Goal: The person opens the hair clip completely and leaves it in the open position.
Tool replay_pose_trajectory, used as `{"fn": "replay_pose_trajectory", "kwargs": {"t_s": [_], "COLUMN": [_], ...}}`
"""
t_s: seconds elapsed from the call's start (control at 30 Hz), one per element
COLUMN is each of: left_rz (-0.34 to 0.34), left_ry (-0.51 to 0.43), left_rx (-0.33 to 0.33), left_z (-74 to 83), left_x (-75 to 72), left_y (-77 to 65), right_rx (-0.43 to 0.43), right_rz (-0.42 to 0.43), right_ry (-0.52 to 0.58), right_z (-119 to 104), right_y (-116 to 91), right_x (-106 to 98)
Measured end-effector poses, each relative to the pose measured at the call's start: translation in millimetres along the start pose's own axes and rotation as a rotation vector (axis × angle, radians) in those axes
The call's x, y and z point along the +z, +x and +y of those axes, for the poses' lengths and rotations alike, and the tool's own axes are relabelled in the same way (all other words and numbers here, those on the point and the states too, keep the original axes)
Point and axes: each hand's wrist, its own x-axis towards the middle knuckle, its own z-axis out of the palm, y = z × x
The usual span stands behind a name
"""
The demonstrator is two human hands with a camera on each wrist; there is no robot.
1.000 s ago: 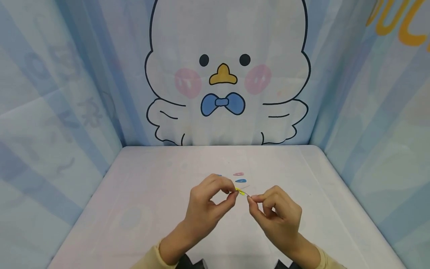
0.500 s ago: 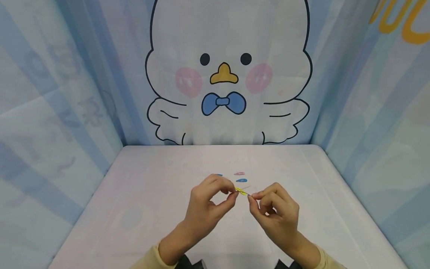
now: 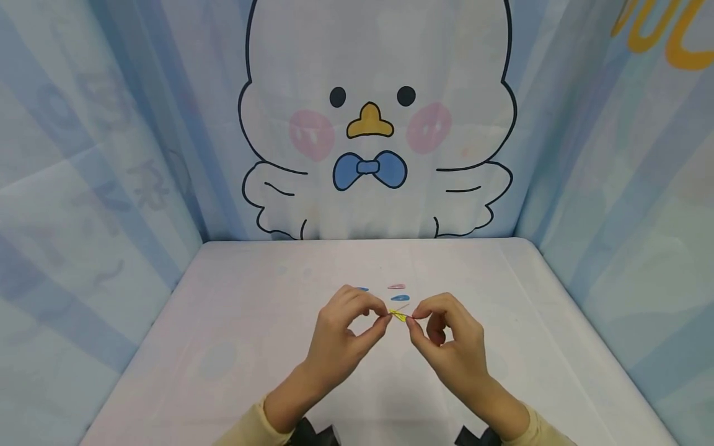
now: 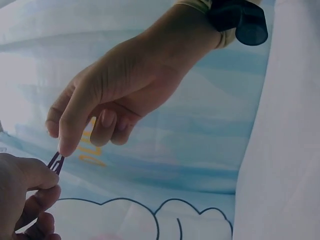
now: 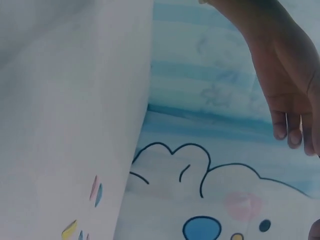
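Near the middle of the head frame we see the left hand and the right hand brought close together, a thin snap hair clip spanning the gap between their fingertips. Thumb and forefinger of the left are clamped on one end, those of the right on the other; in the left wrist view, toward the lower left, we make out a gap between its narrow strips, though the light is too dim for us to tell its colour. Just beyond the fingertips, on the white table, we find a yellow clip, then a blue clip and a pink clip higher in the frame. A second blue clip shows partly behind the left hand, and at lower left of the right wrist view we spot another pink clip near it. Across the upper middle of the head frame hangs a backdrop printed with a bow-tied bird.
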Motion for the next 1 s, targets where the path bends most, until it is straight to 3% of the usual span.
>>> {"fn": "replay_pose_trajectory", "kwargs": {"t_s": [0.33,0.5,0.77,1.0], "left_rz": [-0.059,-0.067,-0.104,-0.184], "left_ry": [0.037,0.074,0.173,0.239], "left_rx": [-0.089,-0.141,-0.291,-0.424], "left_z": [-17.9,-31.9,-62.7,-85.4], "left_x": [4.8,9.1,20.7,30.3], "left_y": [-9.9,-15.5,-27.9,-42.4], "right_rx": [0.132,0.084,0.125,0.21], "right_rz": [-0.127,-0.107,-0.125,-0.159], "right_ry": [-0.108,-0.138,-0.241,-0.297], "right_z": [11,17,41,70], "right_y": [-6,-7,-13,-14], "right_x": [2,4,7,11]}}
